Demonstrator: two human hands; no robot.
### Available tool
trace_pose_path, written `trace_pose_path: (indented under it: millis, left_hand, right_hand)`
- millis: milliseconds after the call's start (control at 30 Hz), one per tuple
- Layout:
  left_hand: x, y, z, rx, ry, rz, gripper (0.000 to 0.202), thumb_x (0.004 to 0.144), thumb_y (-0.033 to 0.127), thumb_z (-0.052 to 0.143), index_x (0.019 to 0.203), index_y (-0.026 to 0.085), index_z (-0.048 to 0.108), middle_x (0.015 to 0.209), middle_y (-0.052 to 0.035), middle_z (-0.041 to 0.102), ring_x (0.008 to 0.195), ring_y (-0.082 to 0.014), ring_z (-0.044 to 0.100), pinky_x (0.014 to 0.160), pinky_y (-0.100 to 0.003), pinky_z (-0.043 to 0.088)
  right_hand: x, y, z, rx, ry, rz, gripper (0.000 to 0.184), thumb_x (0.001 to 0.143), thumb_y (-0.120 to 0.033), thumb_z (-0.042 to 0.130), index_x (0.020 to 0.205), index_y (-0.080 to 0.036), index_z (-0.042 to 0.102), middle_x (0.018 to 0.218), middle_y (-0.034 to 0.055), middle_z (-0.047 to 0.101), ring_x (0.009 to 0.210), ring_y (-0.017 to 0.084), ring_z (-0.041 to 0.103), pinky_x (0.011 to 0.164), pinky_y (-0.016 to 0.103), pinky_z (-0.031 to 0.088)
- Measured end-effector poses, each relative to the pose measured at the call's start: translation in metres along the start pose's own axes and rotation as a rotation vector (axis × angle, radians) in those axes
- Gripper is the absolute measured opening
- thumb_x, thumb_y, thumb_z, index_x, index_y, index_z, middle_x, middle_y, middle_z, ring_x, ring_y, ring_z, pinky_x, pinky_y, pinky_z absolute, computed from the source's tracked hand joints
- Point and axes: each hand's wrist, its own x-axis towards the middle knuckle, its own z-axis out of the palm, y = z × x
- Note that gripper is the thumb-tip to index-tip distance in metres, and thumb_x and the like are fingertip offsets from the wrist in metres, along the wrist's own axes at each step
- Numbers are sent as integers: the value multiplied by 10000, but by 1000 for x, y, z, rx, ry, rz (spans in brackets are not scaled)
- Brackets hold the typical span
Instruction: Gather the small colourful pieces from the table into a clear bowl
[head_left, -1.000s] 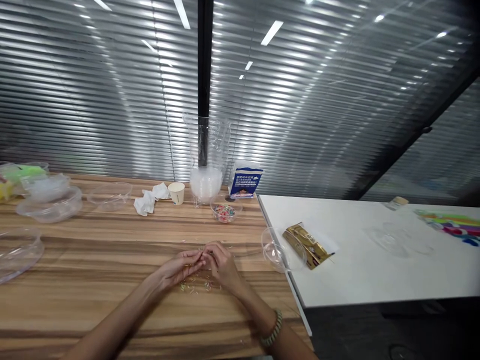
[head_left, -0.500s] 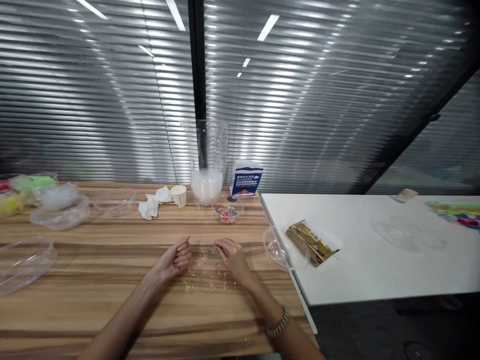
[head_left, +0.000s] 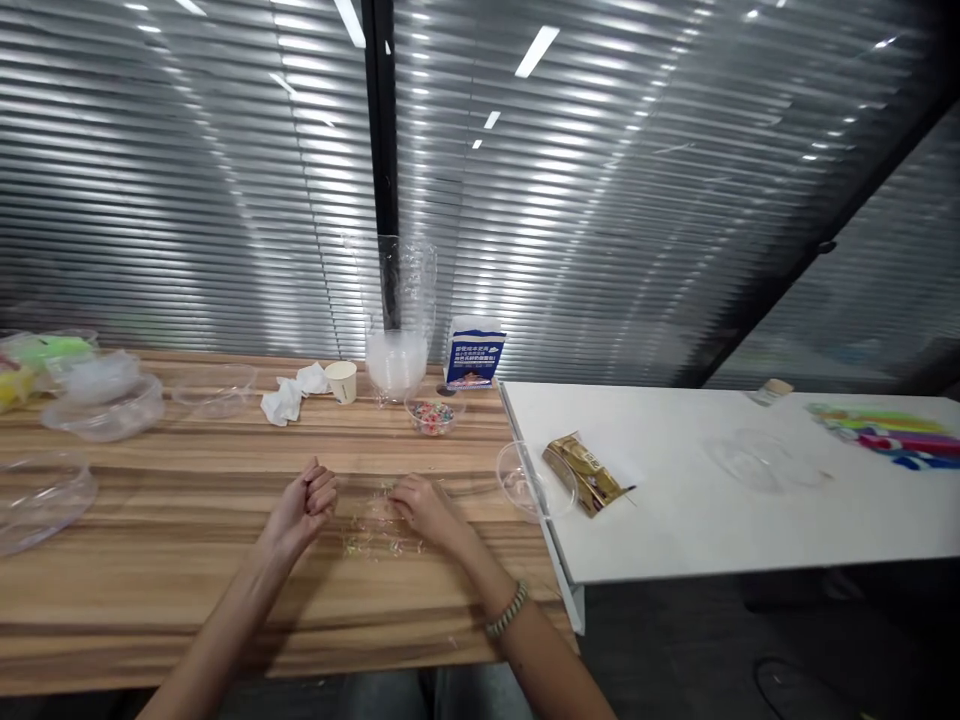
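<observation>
At lower centre of the frame, small coloured beads (head_left: 379,540) were scattered on the wooden table (head_left: 150,560) between a loosely curled left hand (head_left: 304,508) and a right hand (head_left: 420,505) laid flat, fingers down, at their edge.

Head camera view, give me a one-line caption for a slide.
Two hands, left hand curled, right hand on scattered clear bits on a wooden table.

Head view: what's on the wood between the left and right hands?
Head view: a scatter of small clear and coloured bits lies between the left hand and right hand.
</observation>
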Motion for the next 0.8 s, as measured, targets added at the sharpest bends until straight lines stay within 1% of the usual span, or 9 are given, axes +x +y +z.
trace_pose_path:
  millis: [100, 267, 400, 467, 533, 600, 700, 733, 800]
  left_hand:
    - [-42, -4, -6, -67, 106, 105, 415, 1023, 158, 210, 616, 214, 266, 449, 92, 252, 320, -57, 243, 300, -182, 195]
    - [-116, -7, -28, -138, 277, 254, 431, 1020, 108, 168, 621, 215, 291, 410, 90, 317, 295, -57, 276, 294, -163, 240]
    - [-152, -8, -39, -134, 309, 356, 440, 1015, 78, 131, 641, 211, 321, 401, 88, 366, 295, -57, 325, 311, -154, 274]
    - [-154, -9, -37, -139, 279, 386, 437, 1013, 71, 134, 648, 208, 329, 395, 90, 363, 290, -58, 319, 308, -160, 267]
    - [-147, -14, -29, -124, 228, 368, 431, 1012, 68, 141, 663, 203, 354, 400, 89, 357, 284, -57, 310, 298, -172, 248]
    - [-133, -23, -17, -81, 185, 316, 426, 1009, 65, 139, 692, 192, 395, 411, 88, 345, 280, -53, 303, 288, -179, 220]
    - [-105, -46, 12, 48, 109, 137, 399, 1000, 58, 169, 735, 169, 446, 439, 88, 306, 292, -46, 294, 296, -173, 186]
    - [-96, -57, 24, 108, 62, 55, 371, 999, 69, 208, 744, 162, 460, 453, 88, 292, 303, -42, 288, 306, -166, 182]
    - [-74, -80, 49, 288, -57, -141, 315, 994, 110, 302, 736, 151, 478, 469, 97, 221, 315, -35, 221, 319, -156, 153]
  right_hand:
    - [-3, 4, -1, 34, 28, 27, 97, 853, -82, 607, 828, -145, 677, 814, 58, 674, 788, 180, 593, 735, 272, 484]
    - [0, 6, -10, 101, 138, 85, 110, 900, -121, 562, 898, -147, 668, 869, 70, 681, 827, 182, 608, 773, 301, 484]
    - [2, -14, -33, 160, 253, 94, 156, 937, -157, 508, 934, -151, 663, 894, 78, 687, 859, 195, 612, 794, 332, 490]
    - [-7, -34, -49, 190, 324, 98, 175, 952, -176, 486, 962, -159, 659, 927, 80, 686, 887, 197, 610, 811, 346, 490]
    - [-26, -57, -66, 271, 414, 76, 169, 953, -191, 492, 962, -182, 661, 920, 67, 688, 891, 196, 616, 822, 357, 493]
    - [-55, -79, -79, 311, 382, 79, 170, 949, -184, 494, 970, -209, 661, 889, 52, 685, 858, 187, 625, 783, 341, 510]
    - [-111, -98, -87, 293, 331, 171, 205, 933, -140, 496, 1010, -257, 645, 862, 32, 687, 787, 181, 639, 713, 322, 532]
    - [-132, -101, -87, 268, 348, 203, 242, 924, -118, 489, 1039, -275, 633, 856, 30, 688, 771, 184, 645, 669, 313, 537]
    - [-174, -104, -84, 206, 401, 238, 338, 897, -85, 490, 1129, -307, 596, 890, 38, 699, 787, 200, 667, 684, 323, 557]
